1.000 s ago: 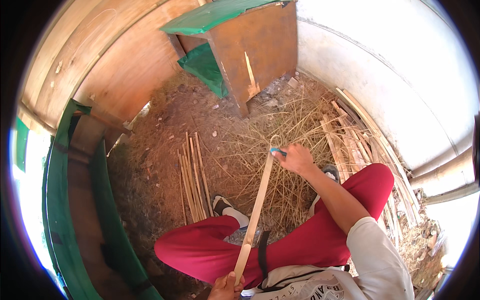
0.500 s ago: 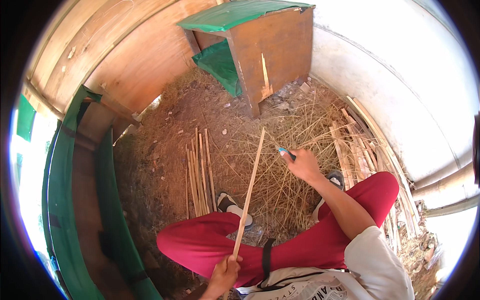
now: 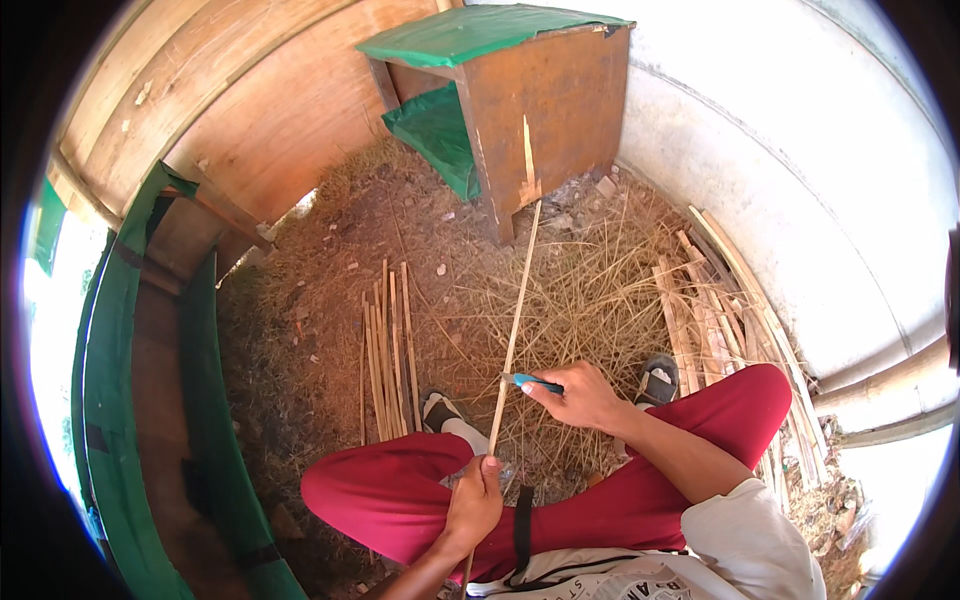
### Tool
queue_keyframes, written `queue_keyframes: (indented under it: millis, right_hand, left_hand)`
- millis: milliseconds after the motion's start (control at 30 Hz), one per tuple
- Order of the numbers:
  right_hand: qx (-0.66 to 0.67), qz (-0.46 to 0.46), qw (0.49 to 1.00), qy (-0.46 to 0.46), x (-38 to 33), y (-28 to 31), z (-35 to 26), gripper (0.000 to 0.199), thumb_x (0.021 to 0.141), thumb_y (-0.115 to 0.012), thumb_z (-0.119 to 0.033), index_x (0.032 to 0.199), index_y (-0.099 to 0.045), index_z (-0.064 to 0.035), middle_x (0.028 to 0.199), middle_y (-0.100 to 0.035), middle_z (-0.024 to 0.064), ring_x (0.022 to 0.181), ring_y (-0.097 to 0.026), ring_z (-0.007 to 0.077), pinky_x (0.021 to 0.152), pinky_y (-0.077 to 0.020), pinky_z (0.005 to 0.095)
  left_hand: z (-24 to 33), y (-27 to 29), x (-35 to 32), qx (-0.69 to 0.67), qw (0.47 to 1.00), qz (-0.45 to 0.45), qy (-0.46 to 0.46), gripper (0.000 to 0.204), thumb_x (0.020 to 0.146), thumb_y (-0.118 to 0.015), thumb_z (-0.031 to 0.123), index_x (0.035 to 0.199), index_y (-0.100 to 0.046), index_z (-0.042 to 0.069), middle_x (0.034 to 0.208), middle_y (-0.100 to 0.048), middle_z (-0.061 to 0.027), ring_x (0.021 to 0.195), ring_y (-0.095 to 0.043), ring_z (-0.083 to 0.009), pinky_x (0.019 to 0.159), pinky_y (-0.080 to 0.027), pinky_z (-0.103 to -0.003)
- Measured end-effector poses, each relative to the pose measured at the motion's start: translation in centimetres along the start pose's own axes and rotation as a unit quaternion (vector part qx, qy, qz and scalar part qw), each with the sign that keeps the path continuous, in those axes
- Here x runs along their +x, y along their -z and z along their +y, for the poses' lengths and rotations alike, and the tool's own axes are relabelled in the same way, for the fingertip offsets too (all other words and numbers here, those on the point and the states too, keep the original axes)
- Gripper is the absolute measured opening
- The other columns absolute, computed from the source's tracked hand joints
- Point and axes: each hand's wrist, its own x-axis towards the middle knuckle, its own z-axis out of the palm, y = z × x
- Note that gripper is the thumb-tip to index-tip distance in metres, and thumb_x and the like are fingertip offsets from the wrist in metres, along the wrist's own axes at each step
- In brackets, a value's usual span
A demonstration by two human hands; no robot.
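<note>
My left hand (image 3: 474, 503) is wrapped round the lower part of a long, thin bamboo strip (image 3: 519, 312). The strip slants up and away from me, its far end reaching toward the wooden cabinet. In my right hand (image 3: 582, 395) is a blue-handled knife (image 3: 537, 383), closed in the fingers with the thumb along the handle. Its short blade meets the right edge of the strip, a little beyond my left hand. The strip's near end runs down past my left hand beside my leg.
Several narrow strips (image 3: 389, 345) lie on the soil beyond my left knee. Thin shavings (image 3: 577, 290) are heaped between my feet and the cabinet (image 3: 548, 115). Wider split pieces (image 3: 710, 315) lie along the pale right wall. A green-covered bench (image 3: 112, 400) stands at the left.
My right hand has come back toward me, bringing the knife against the strip. My left hand has moved up and forward, and the strip's far end now reaches farther away.
</note>
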Motion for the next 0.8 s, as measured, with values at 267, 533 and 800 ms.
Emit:
queue_keyframes:
  millis: [267, 533, 800]
  right_hand:
    - [-0.089, 0.051, 0.993, 0.05, 0.0, -0.1, 0.0, 0.04, 0.093, -0.062, -0.045, 0.095, -0.076, -0.008, 0.063, -0.066, 0.0107, 0.047, -0.061, 0.0263, 0.041, -0.0449, 0.0383]
    - [-0.129, 0.018, 0.992, -0.003, 0.7, 0.0, 0.6, 0.042, 0.095, -0.057, -0.05, 0.098, -0.077, -0.0132, 0.056, -0.063, 0.0095, 0.045, -0.06, 0.0253, 0.04, -0.0446, 0.0374]
    - [-0.163, 0.024, 0.984, -0.072, 1.8, -0.1, 4.0, 0.047, 0.093, -0.056, -0.055, 0.105, -0.077, -0.0149, 0.052, -0.061, 0.0103, 0.045, -0.06, 0.0261, 0.044, -0.0485, 0.0392]
  left_hand:
    - [0.9, 0.2, -1.1, 0.058, 0.998, -0.029, 0.012, 0.041, 0.106, -0.035, 0.031, 0.1, -0.055, -0.004, 0.079, -0.061, -0.034, 0.082, -0.059, -0.056, 0.068, -0.045, -0.058]
    - [1.2, 0.4, -2.3, 0.058, 0.995, -0.049, 0.058, 0.044, 0.106, -0.035, 0.032, 0.099, -0.056, -0.005, 0.082, -0.062, -0.033, 0.086, -0.06, -0.0542, 0.073, -0.046, -0.056]
    - [0.6, 1.1, -3.6, 0.058, 0.988, -0.095, 0.109, 0.044, 0.106, -0.035, 0.033, 0.101, -0.059, -0.003, 0.085, -0.064, -0.0302, 0.089, -0.063, -0.0501, 0.078, -0.049, -0.053]
